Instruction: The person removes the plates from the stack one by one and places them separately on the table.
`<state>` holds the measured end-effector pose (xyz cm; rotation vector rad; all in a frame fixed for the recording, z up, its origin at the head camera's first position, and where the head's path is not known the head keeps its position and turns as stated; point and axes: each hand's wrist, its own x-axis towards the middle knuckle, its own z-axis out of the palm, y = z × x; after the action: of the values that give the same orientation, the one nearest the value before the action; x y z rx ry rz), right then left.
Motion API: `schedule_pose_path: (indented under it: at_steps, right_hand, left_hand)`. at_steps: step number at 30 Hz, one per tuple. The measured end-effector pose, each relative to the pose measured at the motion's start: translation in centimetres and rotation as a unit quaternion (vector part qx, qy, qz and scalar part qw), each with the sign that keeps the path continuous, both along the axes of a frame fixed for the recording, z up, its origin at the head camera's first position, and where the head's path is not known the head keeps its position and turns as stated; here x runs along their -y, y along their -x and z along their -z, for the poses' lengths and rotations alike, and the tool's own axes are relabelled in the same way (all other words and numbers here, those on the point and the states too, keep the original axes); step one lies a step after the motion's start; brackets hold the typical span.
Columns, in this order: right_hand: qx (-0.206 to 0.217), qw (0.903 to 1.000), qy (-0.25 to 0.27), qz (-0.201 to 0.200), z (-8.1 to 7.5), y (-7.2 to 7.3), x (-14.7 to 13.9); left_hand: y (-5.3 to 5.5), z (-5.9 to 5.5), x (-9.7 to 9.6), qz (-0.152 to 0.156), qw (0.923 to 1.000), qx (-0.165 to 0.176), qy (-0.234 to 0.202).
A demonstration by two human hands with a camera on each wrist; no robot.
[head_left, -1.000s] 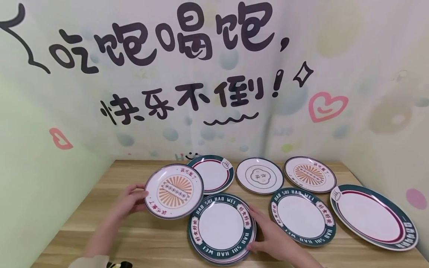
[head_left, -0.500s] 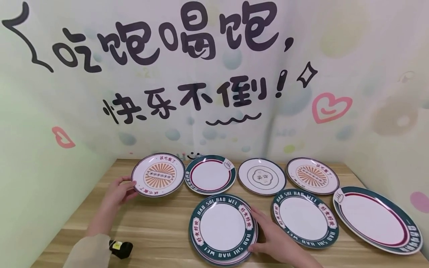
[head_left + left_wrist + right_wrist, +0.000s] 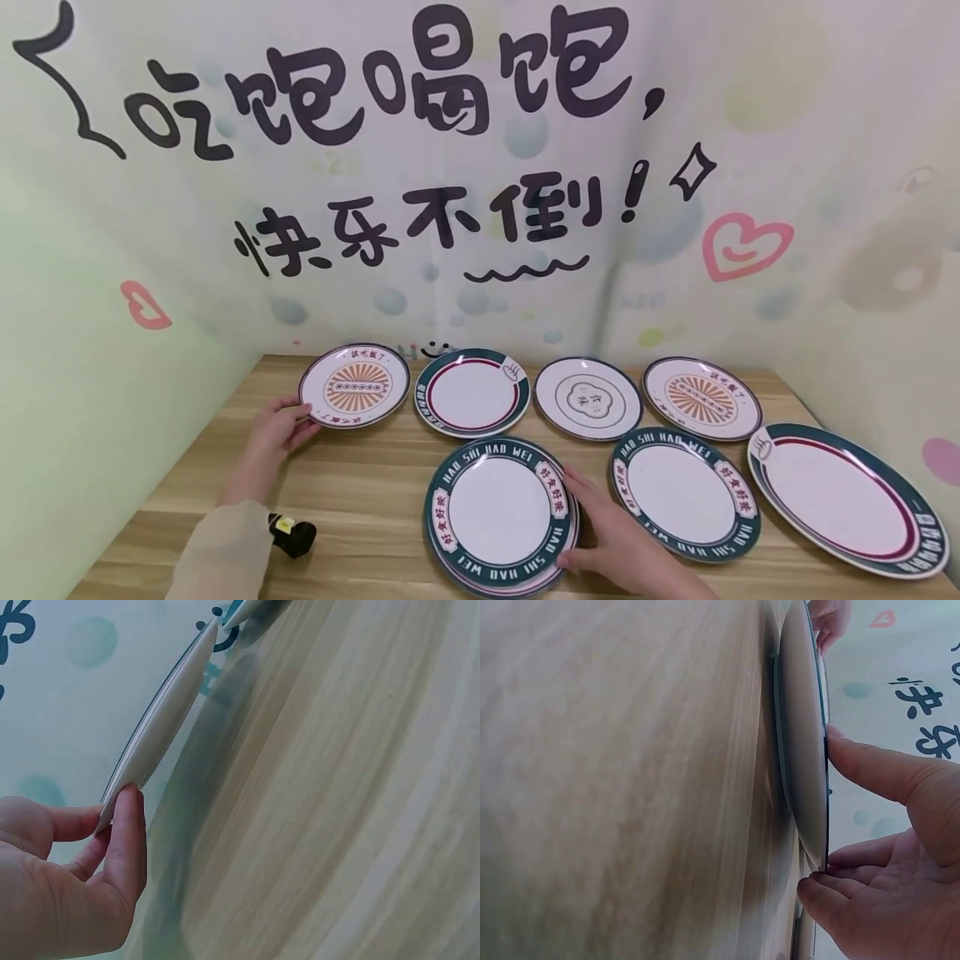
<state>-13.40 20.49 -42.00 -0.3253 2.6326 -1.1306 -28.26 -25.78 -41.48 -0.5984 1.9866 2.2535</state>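
Observation:
My left hand pinches the near-left rim of a white plate with an orange sunburst, at the back left. In the left wrist view this plate is tilted, thumb on its upper face and fingertips beneath. My right hand holds the right edge of a green-rimmed round plate at front centre. That one lies stacked, with a paler rim showing below it. In the right wrist view, my thumb rests on the rim of the stacked plate and my fingers curl at its edge.
Along the back stand a green-and-red-rimmed plate, a white plate with a cloud emblem and a second sunburst plate. Another green-rimmed plate and a large oval plate lie right. A black object is by my left sleeve.
My left hand has carried the sunburst plate left and back, away from over the neighbouring plates, then slightly lower. The right hand has stayed at the stacked plate.

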Motion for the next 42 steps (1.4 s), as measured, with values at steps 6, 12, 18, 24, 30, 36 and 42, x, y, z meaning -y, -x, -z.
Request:
schedule_pose_path:
  at_steps: [6,12,18,24,30,36,42]
  right_hand:
    - [-0.008,1.0,0.0,-0.004,0.0,-0.1,0.0]
    - [0.019,0.9998,0.01,-0.003,0.1,-0.4,0.1]
    - [0.025,0.9996,0.01,-0.006,0.1,-0.5,0.2]
    - [0.005,1.0,0.001,0.0,0.0,-0.4,0.2]
    - [-0.003,1.0,-0.004,0.0,0.0,-0.3,0.1]
    - [0.011,0.9999,0.0,0.001,-0.1,-0.2,0.1]
    - [0.003,0.9999,-0.012,0.006,-0.4,-0.1,0.2]
  left_hand:
    - [0.0,0.4,-0.2,-0.003,0.9999,0.011,-0.004]
    - [-0.4,0.9,-0.4,-0.001,0.9999,0.014,-0.005]
    - [-0.7,0.9,-0.3,0.025,0.9996,0.014,-0.007]
    - [-0.6,0.5,0.0,0.075,0.9968,0.021,0.021]
    - [-0.7,-0.1,-0.1,0.084,0.9944,0.038,0.051]
    - [-1.1,-0.8,0.0,0.088,0.9936,0.032,0.063]
    - [-1.6,-1.5,-0.1,0.096,0.994,0.003,0.054]
